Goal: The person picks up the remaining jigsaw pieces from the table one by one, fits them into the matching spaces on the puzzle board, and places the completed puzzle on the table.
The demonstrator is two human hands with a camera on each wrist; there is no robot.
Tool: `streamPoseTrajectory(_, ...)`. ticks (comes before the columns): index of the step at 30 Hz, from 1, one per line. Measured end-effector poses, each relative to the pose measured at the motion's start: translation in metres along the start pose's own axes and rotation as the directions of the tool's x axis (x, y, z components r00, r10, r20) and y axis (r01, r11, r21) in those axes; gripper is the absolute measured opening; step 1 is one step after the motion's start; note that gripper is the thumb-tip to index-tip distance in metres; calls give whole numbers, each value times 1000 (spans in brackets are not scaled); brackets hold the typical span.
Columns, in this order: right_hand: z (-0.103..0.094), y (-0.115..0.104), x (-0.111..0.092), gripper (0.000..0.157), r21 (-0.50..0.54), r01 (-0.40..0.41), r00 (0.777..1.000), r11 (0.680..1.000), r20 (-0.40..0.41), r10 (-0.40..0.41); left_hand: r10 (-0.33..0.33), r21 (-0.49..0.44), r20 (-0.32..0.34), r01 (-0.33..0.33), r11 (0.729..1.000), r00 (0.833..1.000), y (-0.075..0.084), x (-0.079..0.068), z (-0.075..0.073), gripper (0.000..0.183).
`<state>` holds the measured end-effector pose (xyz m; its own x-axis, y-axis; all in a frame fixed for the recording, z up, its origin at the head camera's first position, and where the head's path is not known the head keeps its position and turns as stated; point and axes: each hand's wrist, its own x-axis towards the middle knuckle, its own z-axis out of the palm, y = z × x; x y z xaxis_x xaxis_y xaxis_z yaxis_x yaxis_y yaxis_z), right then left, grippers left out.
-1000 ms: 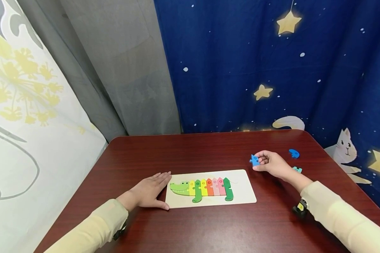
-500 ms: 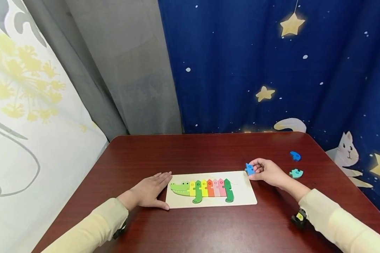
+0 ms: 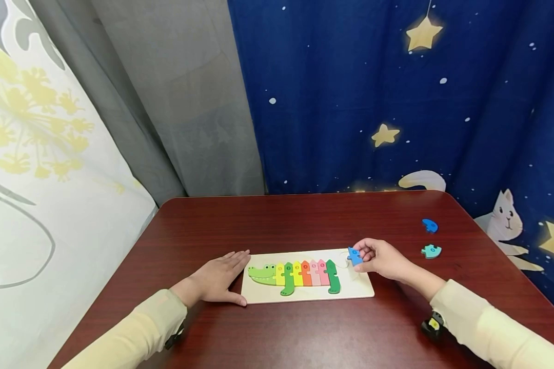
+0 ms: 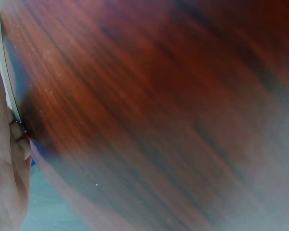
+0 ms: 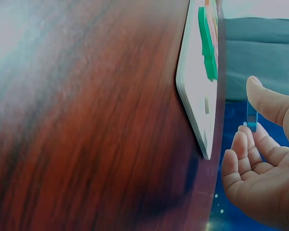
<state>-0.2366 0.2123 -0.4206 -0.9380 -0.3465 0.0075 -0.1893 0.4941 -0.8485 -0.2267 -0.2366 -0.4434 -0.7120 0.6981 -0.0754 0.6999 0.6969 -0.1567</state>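
A pale wooden puzzle board (image 3: 263, 296) lies mid-table with a crocodile built on it: a light green head, then yellow, green, orange and pink pieces, ending in a dark green leg piece (image 3: 333, 277). My left hand (image 3: 217, 278) rests flat with straight fingers at the board's left edge. Between thumb and fingers, my right hand (image 3: 384, 260) pinches a blue puzzle piece (image 3: 354, 256) over the right end of the board. Seen from the right wrist, that blue piece (image 5: 252, 115) stands edge-on between thumb and fingertips, raised above the board.
Two loose puzzle pieces lie at the back right of the table: a blue curved one (image 3: 429, 225) and a teal one (image 3: 431, 251). The dark red-brown table (image 3: 277, 220) ends at the back before grey and blue curtains (image 3: 332, 102).
My right hand has carried the blue puzzle piece left and nearer, from beyond the board's right corner to over its right end. The left hand stays in place.
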Motion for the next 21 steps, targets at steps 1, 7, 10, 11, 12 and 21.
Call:
streamPoseTrajectory(1, 1, 0, 0, 41, 1, 1, 1000, 1000, 2, -1, 1, 2, 0, -1, 1000, 1000, 0, 0, 0, 115)
streamPoseTrajectory(7, 8, -4, -2, 42, 9, 11, 1000, 1000, 23, -11, 18, 1, -25, -18, 1000, 1000, -1, 0, 1, 114)
streamPoseTrajectory(10, 11, -5, -2, 41, 8, 21, 999, 1000, 34, -21, 28, -4, -41, -29, 1000, 999, -1, 0, 2, 114)
streamPoseTrajectory(11, 12, -5, -3, 41, 6, 26, 999, 1000, 39, -26, 28, -4, -40, -28, 1000, 999, -1, 0, 3, 114)
streamPoseTrajectory(12, 13, -5, -3, 41, 2, 32, 998, 999, 45, -32, 25, -4, -37, -26, 1000, 999, 0, 0, 3, 114)
streamPoseTrajectory(21, 20, -2, -2, 40, -34, 60, 996, 998, 71, -58, 20, -8, -31, -20, 1000, 999, 0, 0, 1, 114)
